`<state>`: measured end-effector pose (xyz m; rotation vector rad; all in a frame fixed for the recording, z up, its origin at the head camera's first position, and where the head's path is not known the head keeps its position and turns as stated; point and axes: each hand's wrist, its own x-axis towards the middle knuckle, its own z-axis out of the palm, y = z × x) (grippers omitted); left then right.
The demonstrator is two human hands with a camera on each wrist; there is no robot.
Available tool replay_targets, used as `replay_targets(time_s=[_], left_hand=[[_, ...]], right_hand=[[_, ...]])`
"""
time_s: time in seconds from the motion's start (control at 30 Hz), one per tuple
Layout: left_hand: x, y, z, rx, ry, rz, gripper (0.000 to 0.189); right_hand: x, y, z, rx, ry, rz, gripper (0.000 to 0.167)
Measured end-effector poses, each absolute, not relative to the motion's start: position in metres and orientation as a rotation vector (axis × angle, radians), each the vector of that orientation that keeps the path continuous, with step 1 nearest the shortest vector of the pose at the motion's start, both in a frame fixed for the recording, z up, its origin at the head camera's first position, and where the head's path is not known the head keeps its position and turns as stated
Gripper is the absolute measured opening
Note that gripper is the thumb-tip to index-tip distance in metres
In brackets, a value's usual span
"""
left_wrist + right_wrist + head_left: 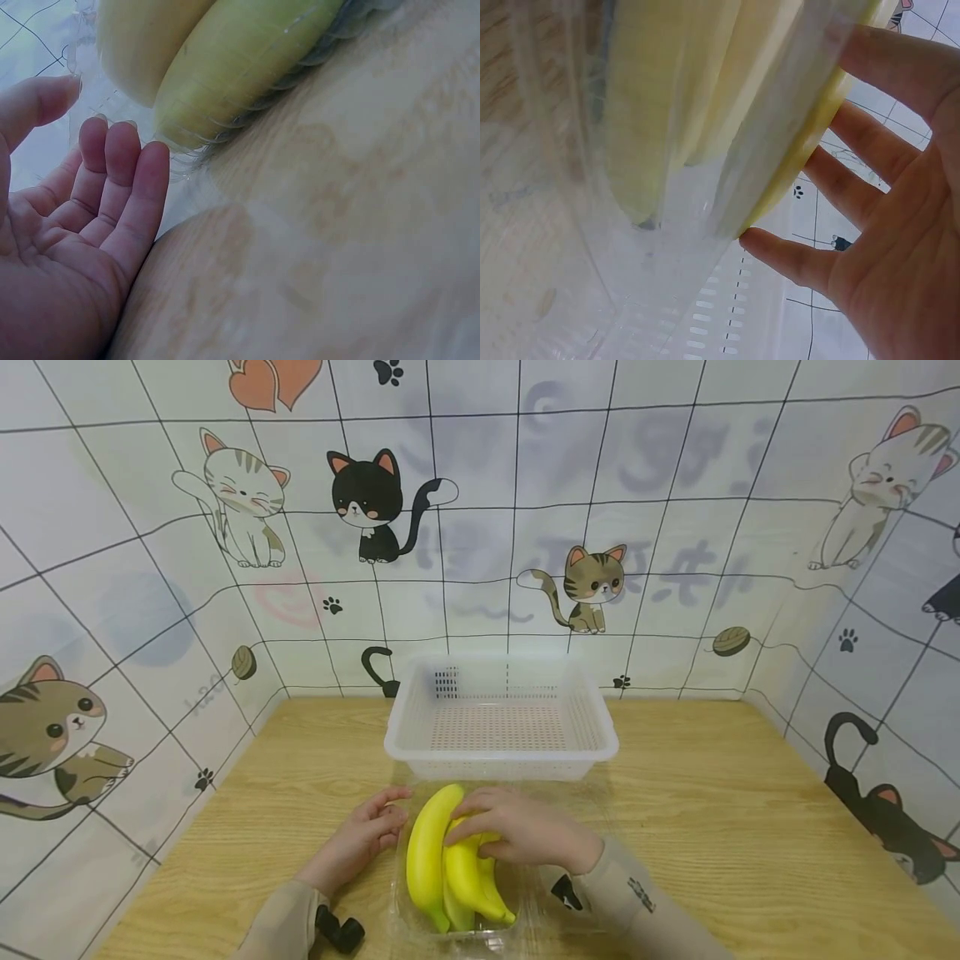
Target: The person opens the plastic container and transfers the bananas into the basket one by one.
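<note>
Several yellow bananas (427, 860) lie lengthwise in a clear plastic container (401, 902). My right hand (517, 827) reaches over them from the right and holds a banana (468, 877), its fingers on one side and the thumb on the other. In the right wrist view, the fingertips (754, 238) touch yellow peel (825, 112) behind the clear wall. My left hand (367, 831) rests on the table at the container's left side, fingers loosely bent and holding nothing. In the left wrist view, those fingertips (154, 154) are close to the clear wall; contact is hard to tell.
A white perforated plastic basket (502, 764) stands behind the container, near the back wall. Clear plastic (577, 902), perhaps a lid, extends to the container's right, partly under my right forearm. The wooden table (712, 802) is bordered by cat-print walls (480, 543).
</note>
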<state>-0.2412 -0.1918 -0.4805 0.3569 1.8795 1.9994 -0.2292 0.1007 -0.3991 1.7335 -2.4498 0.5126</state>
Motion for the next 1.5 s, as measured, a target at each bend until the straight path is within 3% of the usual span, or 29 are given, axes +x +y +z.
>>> replay_targets(time_s=[1.5], left_hand=[[-0.241, -0.191, -0.482, 0.343, 1.878, 1.997, 0.046]], right_hand=[[-0.226, 0.120, -0.374, 1.590, -2.338, 0.541, 0.050]])
